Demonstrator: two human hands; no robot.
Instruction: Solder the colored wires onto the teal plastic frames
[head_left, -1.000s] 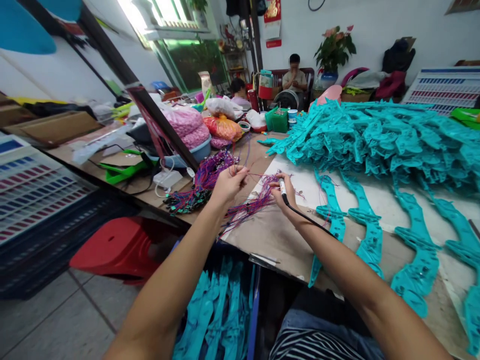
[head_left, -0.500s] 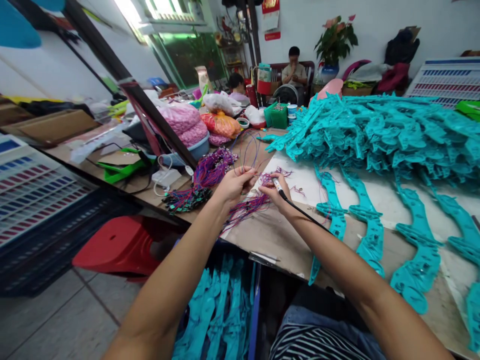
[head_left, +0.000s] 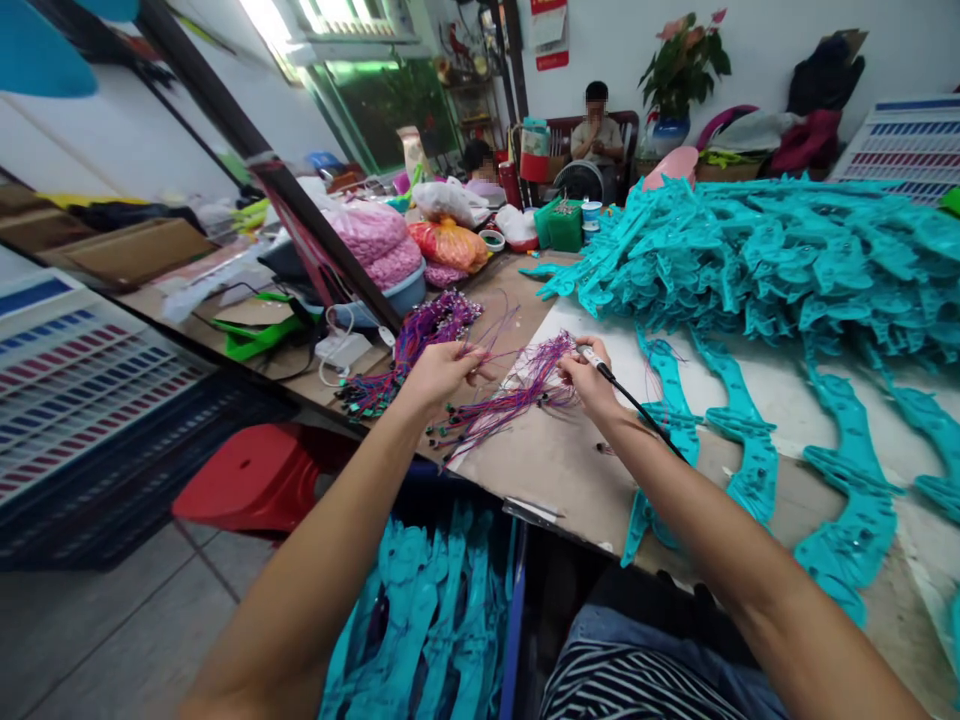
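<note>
Our left hand (head_left: 448, 376) had its thumb and fingertips pinched together on what looked like a thin reddish wire (head_left: 504, 355), drawn toward our other side. Our right hand (head_left: 589, 378) gripped a pen-like tool (head_left: 595, 354) much as one grips a pencil, its black cord (head_left: 643, 413) trailing back over the wrist. Between the hands, the near wire bundle (head_left: 517, 396) lay on the table (head_left: 547, 460); just beyond the left wrist lay the far wire bundle (head_left: 424, 340).

On our right, the nearest teal piece (head_left: 660, 372) had fine wires lying across it, so we judged it partly dealt with. On the other laid-out pieces (head_left: 739, 415) we could make out no wires, and we took those as left to do, along with the big teal heap (head_left: 780, 260) behind. Whether the teal parts in the crate (head_left: 429, 610), below the table edge, were finished or waiting, we could not tell.

Counting, we had one tool, one wire in the fingers, two bundles and four teal pieces in the row, with a sliver of perhaps a fifth at the right edge. The heap and the crate's contents overlapped too much to count. Farther out stood one red stool (head_left: 251, 470), and two people (head_left: 596, 140) were in the background.
</note>
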